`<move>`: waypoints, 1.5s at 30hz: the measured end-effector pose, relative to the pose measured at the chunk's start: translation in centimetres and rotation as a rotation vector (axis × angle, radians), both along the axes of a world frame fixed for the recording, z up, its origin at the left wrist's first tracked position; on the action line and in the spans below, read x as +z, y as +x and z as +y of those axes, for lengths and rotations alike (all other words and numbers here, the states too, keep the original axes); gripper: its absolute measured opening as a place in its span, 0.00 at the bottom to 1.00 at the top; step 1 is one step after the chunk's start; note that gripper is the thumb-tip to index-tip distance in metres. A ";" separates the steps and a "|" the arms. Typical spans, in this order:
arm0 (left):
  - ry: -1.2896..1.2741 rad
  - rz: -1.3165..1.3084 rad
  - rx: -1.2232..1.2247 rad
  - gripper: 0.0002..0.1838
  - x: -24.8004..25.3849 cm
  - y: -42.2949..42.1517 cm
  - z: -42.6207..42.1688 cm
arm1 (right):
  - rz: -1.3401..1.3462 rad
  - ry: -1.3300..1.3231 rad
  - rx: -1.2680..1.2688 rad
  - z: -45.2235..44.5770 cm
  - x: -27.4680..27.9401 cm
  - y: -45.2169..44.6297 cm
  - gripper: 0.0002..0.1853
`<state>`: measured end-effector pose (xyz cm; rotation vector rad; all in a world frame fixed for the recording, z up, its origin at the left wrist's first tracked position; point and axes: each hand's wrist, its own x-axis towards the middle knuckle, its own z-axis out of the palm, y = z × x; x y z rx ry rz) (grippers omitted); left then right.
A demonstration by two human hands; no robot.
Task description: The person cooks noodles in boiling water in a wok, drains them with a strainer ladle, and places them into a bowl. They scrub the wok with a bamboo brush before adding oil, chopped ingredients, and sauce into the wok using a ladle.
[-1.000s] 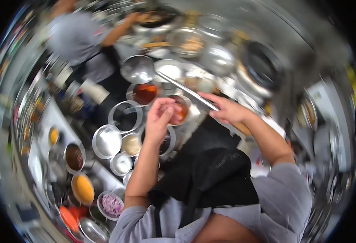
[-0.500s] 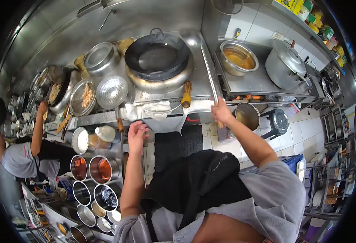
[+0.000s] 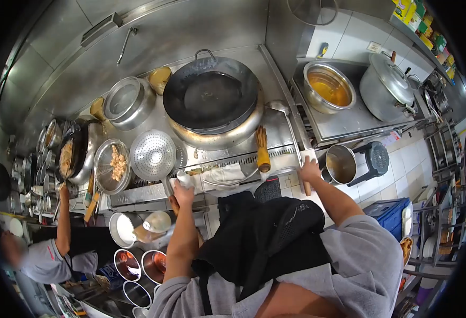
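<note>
My left hand (image 3: 183,195) is at the front edge of the stove, its fingers closed on a white cloth (image 3: 186,180). Just beside it is the wooden handle of a perforated metal strainer (image 3: 152,155). My right hand (image 3: 311,170) is wrapped around the long handle of a ladle (image 3: 279,107), whose bowl rests on the steel stovetop right of the wok. A dark wok (image 3: 211,95) with nothing visible in it sits on the burner ring. Between my hands lie a bamboo brush (image 3: 263,151) with a yellow grip and a folded white cloth (image 3: 225,174).
Left of the strainer is a wire basket (image 3: 111,168) with pale food pieces. A pot of amber liquid (image 3: 328,88) and a lidded pot (image 3: 386,82) stand at right. A steel pot (image 3: 341,163) sits by a dark stool (image 3: 375,160). A co-worker (image 3: 58,257) works at another wok, left.
My left hand has gone from open with spread fingers to closed at the cloth. The ladle has been drawn toward me, its bowl coming nearer. My view has moved closer to the stove.
</note>
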<state>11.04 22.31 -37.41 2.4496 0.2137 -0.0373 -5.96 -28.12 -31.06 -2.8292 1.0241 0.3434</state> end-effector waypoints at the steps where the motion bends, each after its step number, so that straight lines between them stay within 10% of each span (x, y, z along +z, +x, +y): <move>1: -0.005 0.005 -0.009 0.45 0.7 0.1 0.2 | -0.032 0.036 -0.004 0.5 1.6 1.8 0.39; 8: -0.132 0.132 -0.136 0.36 2.0 3.0 1.8 | 0.245 0.658 0.106 9.2 4.2 12.8 0.58; 12: -1.017 0.246 -0.041 0.29 8.2 4.8 2.1 | 0.148 0.635 0.038 9.7 -0.3 13.8 0.61; 17: -1.618 0.181 -0.095 0.36 19.1 5.6 3.1 | -0.113 1.274 -0.387 7.3 1.6 12.8 0.32; 23: -1.373 0.438 0.147 0.24 14.1 10.1 -3.6 | -0.589 1.878 -0.401 7.0 11.4 9.0 0.35; 28: -1.507 0.709 0.159 0.28 13.4 9.0 -16.4 | -0.219 0.874 0.323 5.1 19.1 19.5 0.45; 32: -1.534 0.431 0.342 0.19 15.6 9.8 -23.1 | 0.066 0.220 0.950 10.3 19.1 33.3 0.31; 38: -1.283 0.104 0.308 0.14 14.3 11.0 -22.0 | -0.166 0.791 0.258 19.9 14.6 44.3 0.26; 45: -1.074 0.106 0.218 0.09 15.6 15.5 -11.8 | 0.135 0.480 0.911 7.6 16.1 36.3 0.24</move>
